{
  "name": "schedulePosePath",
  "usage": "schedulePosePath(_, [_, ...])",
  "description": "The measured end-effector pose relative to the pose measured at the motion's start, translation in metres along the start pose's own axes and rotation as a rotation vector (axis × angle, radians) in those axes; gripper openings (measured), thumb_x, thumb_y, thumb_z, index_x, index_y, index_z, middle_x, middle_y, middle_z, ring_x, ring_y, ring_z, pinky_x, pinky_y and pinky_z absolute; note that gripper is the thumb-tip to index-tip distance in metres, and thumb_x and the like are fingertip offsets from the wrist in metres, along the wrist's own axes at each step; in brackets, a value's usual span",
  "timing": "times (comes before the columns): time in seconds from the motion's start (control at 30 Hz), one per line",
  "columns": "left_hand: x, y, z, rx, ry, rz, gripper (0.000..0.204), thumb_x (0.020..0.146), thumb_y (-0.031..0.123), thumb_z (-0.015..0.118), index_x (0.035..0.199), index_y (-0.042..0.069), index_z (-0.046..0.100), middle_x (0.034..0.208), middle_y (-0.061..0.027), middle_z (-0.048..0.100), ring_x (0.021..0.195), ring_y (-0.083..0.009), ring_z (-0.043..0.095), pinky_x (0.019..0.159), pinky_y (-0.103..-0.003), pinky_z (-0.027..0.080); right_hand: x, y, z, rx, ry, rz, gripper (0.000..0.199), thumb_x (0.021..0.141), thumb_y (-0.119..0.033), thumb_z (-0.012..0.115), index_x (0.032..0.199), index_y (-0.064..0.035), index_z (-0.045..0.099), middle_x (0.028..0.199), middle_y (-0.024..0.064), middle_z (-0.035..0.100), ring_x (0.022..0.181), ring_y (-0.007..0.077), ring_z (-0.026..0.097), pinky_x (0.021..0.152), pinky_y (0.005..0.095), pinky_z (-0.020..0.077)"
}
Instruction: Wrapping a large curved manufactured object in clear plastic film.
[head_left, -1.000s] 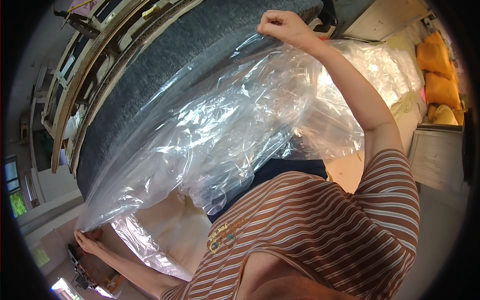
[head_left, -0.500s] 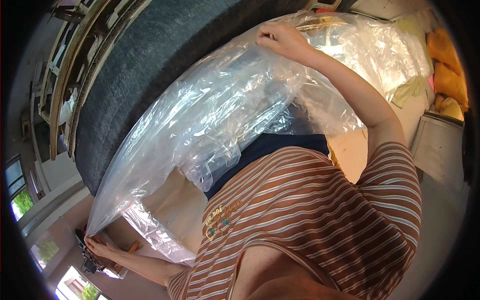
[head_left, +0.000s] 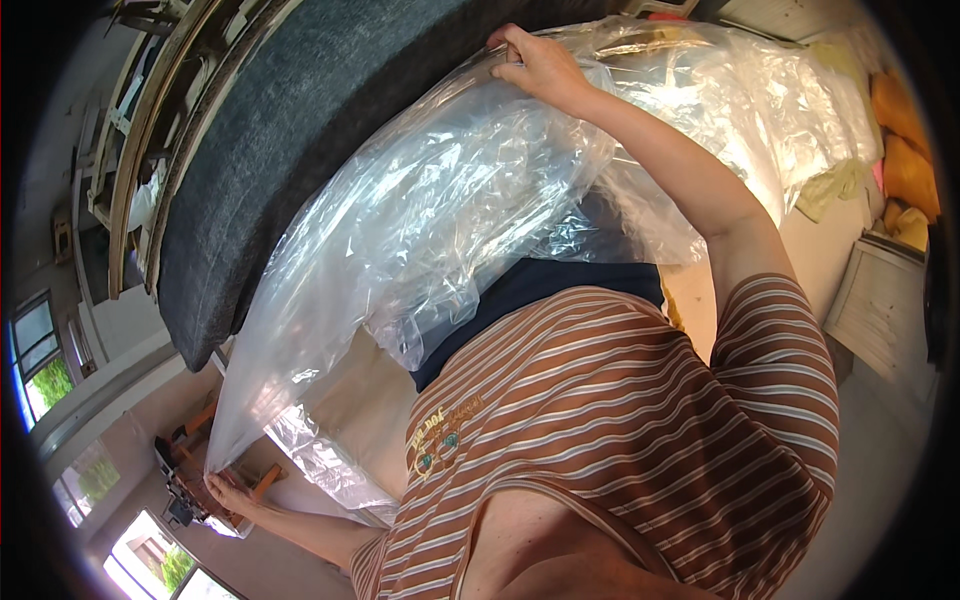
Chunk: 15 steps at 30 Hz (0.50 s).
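Observation:
A large sheet of clear plastic film (head_left: 400,210) is stretched across in front of my body, wrinkled and shiny. My left hand (head_left: 228,492), out at the lower left, pinches one corner of it. At the upper middle, my right hand (head_left: 540,68) has its fingers curled on the film's upper edge, beside the dark grey upholstered piece (head_left: 300,140). That grey piece runs in a long curve along the far side, and the film's edge lies close against it. More of the film bunches up to the right of my right arm.
Wooden frames (head_left: 135,150) stand beyond the grey piece at the upper left. Orange cushion-like bundles (head_left: 905,150) and a pale box (head_left: 875,300) are at the right. A strip of film (head_left: 330,465) hangs toward the floor. Behind my left hand is a cluttered wooden stand (head_left: 190,460).
My left hand has moved a little to the right with the film corner. My right hand has shifted slightly left and up along the film's edge.

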<state>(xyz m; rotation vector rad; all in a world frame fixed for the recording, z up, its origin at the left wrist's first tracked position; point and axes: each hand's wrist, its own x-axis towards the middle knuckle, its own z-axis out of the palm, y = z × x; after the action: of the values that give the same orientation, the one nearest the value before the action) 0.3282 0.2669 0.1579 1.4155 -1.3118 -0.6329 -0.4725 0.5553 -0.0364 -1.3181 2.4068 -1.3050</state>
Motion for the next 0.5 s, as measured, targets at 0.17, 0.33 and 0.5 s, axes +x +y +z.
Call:
schedulePosePath(0.17, [0.001, -0.032, -0.014, -0.024, -0.053, -0.162, 0.038, 0.083, 0.022, 0.066, 0.115, 0.007, 0.053, 0.109, -0.0041, 0.058, 0.096, -0.0148, 0.056, 0.085, -0.028, 0.048, 0.002, -0.002, -0.002, -0.060, -0.055, 0.002, 0.028, 0.077, -0.019, 0.060, 0.104, -0.0134, 0.061, 0.074, 0.0074, 0.062, 0.072, 0.0270, 0.060, 0.068, 0.0380, 0.0467])
schedulePosePath(0.33, [-0.005, -0.059, -0.022, 0.010, -0.100, -0.251, 0.040, 0.081, 0.024, 0.067, 0.114, 0.006, 0.054, 0.108, -0.0045, 0.059, 0.093, -0.0142, 0.057, 0.083, -0.025, 0.048, 0.014, 0.013, 0.008, -0.103, -0.003, -0.164, 0.023, 0.081, -0.019, 0.055, 0.101, -0.0136, 0.063, 0.079, 0.0089, 0.063, 0.077, 0.0281, 0.060, 0.072, 0.0383, 0.0468])
schedulePosePath(0.5, [-0.008, -0.048, 0.023, 0.120, -0.060, -0.230, 0.033, 0.087, 0.026, 0.061, 0.113, 0.007, 0.056, 0.105, -0.0018, 0.059, 0.089, -0.0121, 0.056, 0.080, -0.024, 0.047, 0.024, 0.002, -0.030, -0.408, 0.082, -0.336, 0.019, 0.084, -0.018, 0.052, 0.098, -0.0085, 0.059, 0.091, 0.0104, 0.058, 0.089, 0.0295, 0.053, 0.079, 0.0357, 0.0428])
